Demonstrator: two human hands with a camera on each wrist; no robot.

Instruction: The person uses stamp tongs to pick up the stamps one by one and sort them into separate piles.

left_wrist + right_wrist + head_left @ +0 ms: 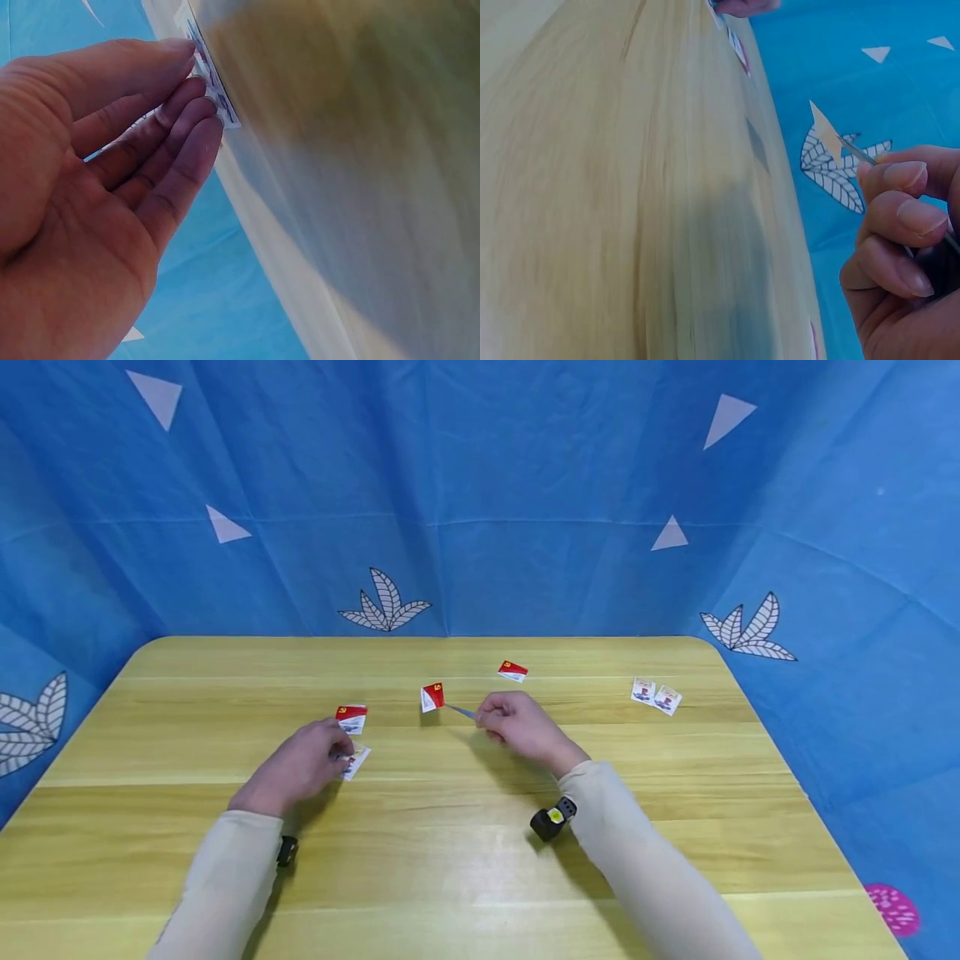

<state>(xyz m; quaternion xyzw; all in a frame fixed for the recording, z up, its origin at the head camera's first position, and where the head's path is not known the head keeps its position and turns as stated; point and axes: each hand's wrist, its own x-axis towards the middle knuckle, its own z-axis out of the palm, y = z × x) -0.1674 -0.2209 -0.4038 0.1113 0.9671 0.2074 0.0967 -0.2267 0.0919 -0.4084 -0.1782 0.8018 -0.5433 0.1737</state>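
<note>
My right hand [517, 722] grips slim metal tweezers [460, 712] above the table. At their tip a small red-and-white card [432, 697] is held up by a corner, its pale back [826, 133] facing the right wrist view. My left hand [307, 762] is low over the table, fingers gently bent, fingertips right at a small white printed card [357, 760]. In the left wrist view, the thumb and fingers [191, 150] partly cover that card [225, 109]. Just beyond the left hand lies another red-and-white card [351, 718].
A third red-and-white card [513, 671] lies near the back of the wooden table [450, 877]. Two white printed cards [643, 691] lie side by side at the right. Blue patterned cloth [525, 485] hangs behind the table and along its sides.
</note>
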